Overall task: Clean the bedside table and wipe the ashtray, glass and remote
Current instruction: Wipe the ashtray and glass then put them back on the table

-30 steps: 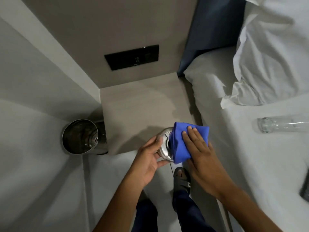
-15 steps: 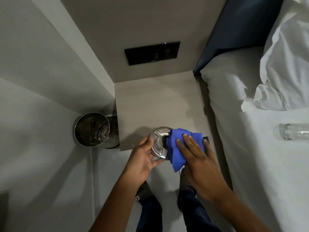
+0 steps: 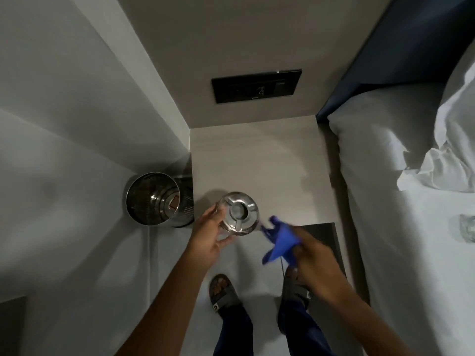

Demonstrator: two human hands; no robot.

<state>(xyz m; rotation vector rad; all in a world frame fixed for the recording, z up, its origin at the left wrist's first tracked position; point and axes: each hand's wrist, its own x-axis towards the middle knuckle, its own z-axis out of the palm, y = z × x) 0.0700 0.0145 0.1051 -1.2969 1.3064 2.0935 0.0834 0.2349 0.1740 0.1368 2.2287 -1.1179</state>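
Left hand (image 3: 213,237) grips the ashtray (image 3: 239,214) over the table's (image 3: 259,160) front edge, right hand (image 3: 312,255) clutches the cloth (image 3: 279,240) just beside it; ashtray appears wiped, table bare, glass (image 3: 464,227) on the bed (image 3: 411,253) apparently pending, remote unseen.

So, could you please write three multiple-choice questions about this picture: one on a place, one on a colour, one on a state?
1. Where is the metal bin?
A. on the bed
B. on the floor, left of the bedside table
C. on the table

2. What colour is the cloth?
A. blue
B. white
C. red

3. What is the ashtray's state?
A. covered by the cloth
B. lying in the bin
C. uncovered, held by the left hand

Answers:
1 B, it stands beside the table's left edge.
2 A, the right hand grips blue fabric.
3 C, the cloth is apart from it.
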